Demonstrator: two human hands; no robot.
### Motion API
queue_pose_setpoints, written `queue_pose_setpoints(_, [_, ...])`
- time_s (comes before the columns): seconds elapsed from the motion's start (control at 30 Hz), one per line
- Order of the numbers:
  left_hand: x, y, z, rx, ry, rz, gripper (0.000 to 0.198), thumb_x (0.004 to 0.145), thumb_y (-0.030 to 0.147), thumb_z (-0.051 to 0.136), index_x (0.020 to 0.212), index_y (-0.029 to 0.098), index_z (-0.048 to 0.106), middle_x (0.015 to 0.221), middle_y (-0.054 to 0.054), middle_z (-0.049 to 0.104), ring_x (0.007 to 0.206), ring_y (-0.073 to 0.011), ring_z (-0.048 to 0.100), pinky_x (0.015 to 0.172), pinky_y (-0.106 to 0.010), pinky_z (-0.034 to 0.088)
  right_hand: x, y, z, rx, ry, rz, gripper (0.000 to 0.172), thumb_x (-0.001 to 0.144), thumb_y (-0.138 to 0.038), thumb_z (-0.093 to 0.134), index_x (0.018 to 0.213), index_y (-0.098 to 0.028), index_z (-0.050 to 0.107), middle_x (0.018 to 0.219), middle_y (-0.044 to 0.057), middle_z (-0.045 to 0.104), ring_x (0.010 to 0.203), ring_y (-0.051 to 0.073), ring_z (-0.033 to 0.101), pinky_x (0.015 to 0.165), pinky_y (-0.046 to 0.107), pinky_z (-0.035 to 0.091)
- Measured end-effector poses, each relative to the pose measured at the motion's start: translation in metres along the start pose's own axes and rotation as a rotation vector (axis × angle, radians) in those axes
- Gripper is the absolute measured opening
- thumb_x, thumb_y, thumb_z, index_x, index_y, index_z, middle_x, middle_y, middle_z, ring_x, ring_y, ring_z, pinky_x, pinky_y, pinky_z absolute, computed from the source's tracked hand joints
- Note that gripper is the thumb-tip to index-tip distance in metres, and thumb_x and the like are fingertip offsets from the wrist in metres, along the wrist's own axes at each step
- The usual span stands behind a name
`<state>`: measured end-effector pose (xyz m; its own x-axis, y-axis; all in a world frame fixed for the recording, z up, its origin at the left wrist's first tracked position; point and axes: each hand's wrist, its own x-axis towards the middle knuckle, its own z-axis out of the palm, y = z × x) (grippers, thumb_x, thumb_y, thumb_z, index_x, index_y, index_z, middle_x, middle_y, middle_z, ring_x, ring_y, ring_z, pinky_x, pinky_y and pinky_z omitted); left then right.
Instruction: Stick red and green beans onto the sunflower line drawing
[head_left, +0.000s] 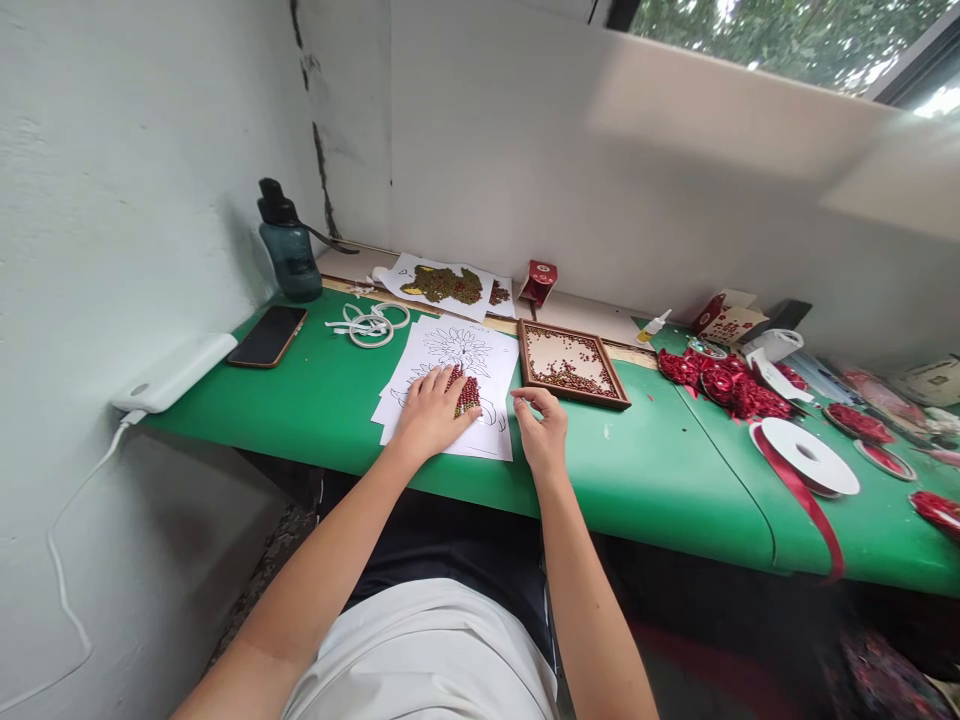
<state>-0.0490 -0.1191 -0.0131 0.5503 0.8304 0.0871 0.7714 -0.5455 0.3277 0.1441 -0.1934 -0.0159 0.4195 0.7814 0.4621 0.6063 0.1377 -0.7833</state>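
My left hand (429, 412) lies flat with its fingers stretched out over a white sheet (491, 350) printed with a line drawing of a flower. Close to its thumb, a patch of small red and greenish beans (466, 393) covers part of the drawing. My right hand (543, 424) is just off the sheet's right edge, thumb and index finger pinched together. Anything between those fingertips is too small to make out. Beyond that hand is a shallow brown wooden tray (616, 385) with many small red beans scattered and heaped along its near side.
A phone (268, 336), a white power strip (176, 372), a coiled white cable (367, 325) and a dark bottle (291, 245) are at left. Behind lies a bean-covered picture (448, 284). A glue bottle (653, 326), red shredded bundles (739, 385) and a ribbon spool (810, 455) occupy the right.
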Motion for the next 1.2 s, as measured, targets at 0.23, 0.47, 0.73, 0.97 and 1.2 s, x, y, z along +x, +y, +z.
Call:
queue_pose_setpoints(0.23, [-0.0004,0.0002,-0.0008,-0.003,-0.003,-0.003,0.074,0.104,0.069,0.032,0.162,0.023,0.039,0.174,-0.008,0.025,0.162,-0.0309,0.018,0.131,-0.053,0.020,-0.0003,-0.0008,-0.0004,0.000,-0.002,-0.002,0.019,0.091,-0.033,0.058,0.092,-0.025,0.075,0.101,0.006,0.075,0.101,0.026,0.064,0.091,0.042,0.046])
queue_pose_setpoints(0.47, [-0.0012,0.0008,-0.0015,-0.010,0.006,-0.001,0.074,0.104,0.068,0.033,0.160,0.021,0.041,0.173,-0.009,0.026,0.162,-0.0302,0.019,0.131,-0.053,0.020,0.0000,-0.0008,-0.0001,0.002,0.002,0.000,0.018,0.091,-0.033,0.058,0.092,-0.025,0.074,0.101,0.006,0.075,0.101,0.026,0.064,0.090,0.042,0.046])
queue_pose_setpoints(0.73, [-0.0012,0.0007,-0.0013,-0.013,0.005,-0.006,0.073,0.104,0.067,0.034,0.159,0.021,0.041,0.173,-0.009,0.026,0.162,-0.0294,0.019,0.130,-0.053,0.020,0.0001,-0.0007,-0.0003,0.004,0.001,0.003,0.018,0.091,-0.033,0.058,0.091,-0.025,0.074,0.101,0.006,0.075,0.101,0.026,0.064,0.091,0.042,0.046])
queue_pose_setpoints(0.97, [-0.0009,0.0000,-0.0006,-0.008,0.018,-0.001,0.071,0.104,0.067,0.035,0.158,0.022,0.044,0.173,-0.008,0.028,0.161,-0.0296,0.021,0.130,-0.052,0.021,-0.0003,-0.0010,-0.0004,-0.003,-0.002,0.004,0.019,0.091,-0.034,0.058,0.092,-0.024,0.074,0.102,0.007,0.076,0.102,0.026,0.064,0.092,0.042,0.047])
queue_pose_setpoints(1.2, [-0.0006,0.0000,-0.0023,-0.029,0.010,-0.005,0.071,0.105,0.068,0.030,0.157,0.022,0.045,0.173,-0.008,0.028,0.161,-0.0297,0.021,0.130,-0.052,0.020,0.0001,-0.0026,-0.0005,-0.014,-0.002,0.011,0.019,0.091,-0.034,0.057,0.091,-0.025,0.074,0.102,0.006,0.076,0.102,0.027,0.065,0.093,0.042,0.047])
